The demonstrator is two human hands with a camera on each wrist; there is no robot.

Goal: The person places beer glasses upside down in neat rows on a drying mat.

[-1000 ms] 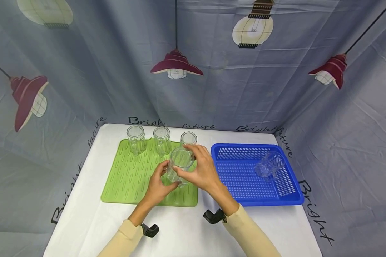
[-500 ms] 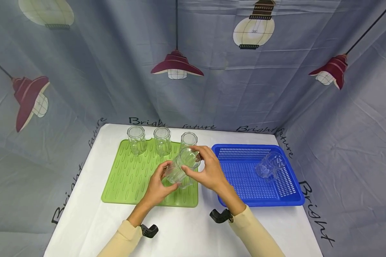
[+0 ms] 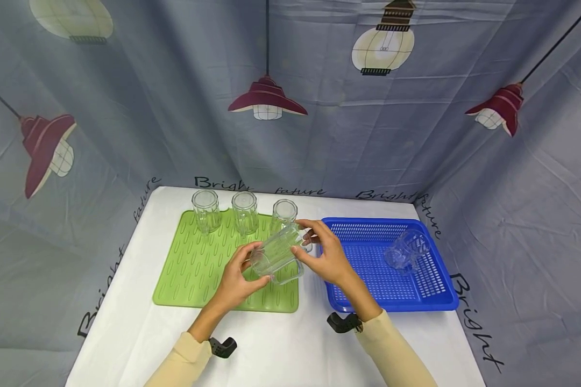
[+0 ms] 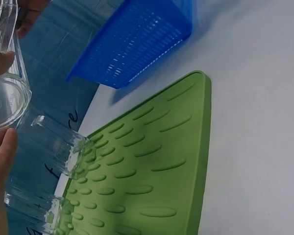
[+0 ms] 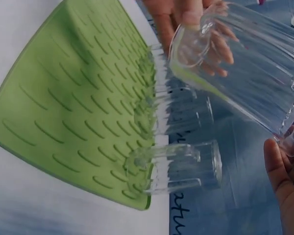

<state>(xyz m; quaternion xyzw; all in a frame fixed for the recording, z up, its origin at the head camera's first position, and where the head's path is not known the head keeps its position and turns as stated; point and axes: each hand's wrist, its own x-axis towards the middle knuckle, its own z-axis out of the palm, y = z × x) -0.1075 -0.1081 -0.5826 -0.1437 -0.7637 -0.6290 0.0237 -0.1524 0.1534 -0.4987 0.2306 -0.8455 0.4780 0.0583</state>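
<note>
A clear glass mug is tilted sideways above the right part of a green ridged mat, its handle toward the front. My left hand grips its base end between thumb and fingers. The right hand pinches the opposite end near the rim, as the right wrist view also shows with the fingers at the glass. Along the mat's back edge stand three more glass mugs, the left mug, the middle mug and the right mug, the last partly hidden by the held one.
To the right of the mat is a blue plastic basket with perforated walls, one glass mug lying inside it. Both rest on a white-covered table. A grey curtain printed with lamps hangs behind and at the sides.
The held mug has tipped from nearly upright to strongly slanted, its right-hand end swinging rightward. My right hand has moved right with it; the left has stayed nearly in place.
</note>
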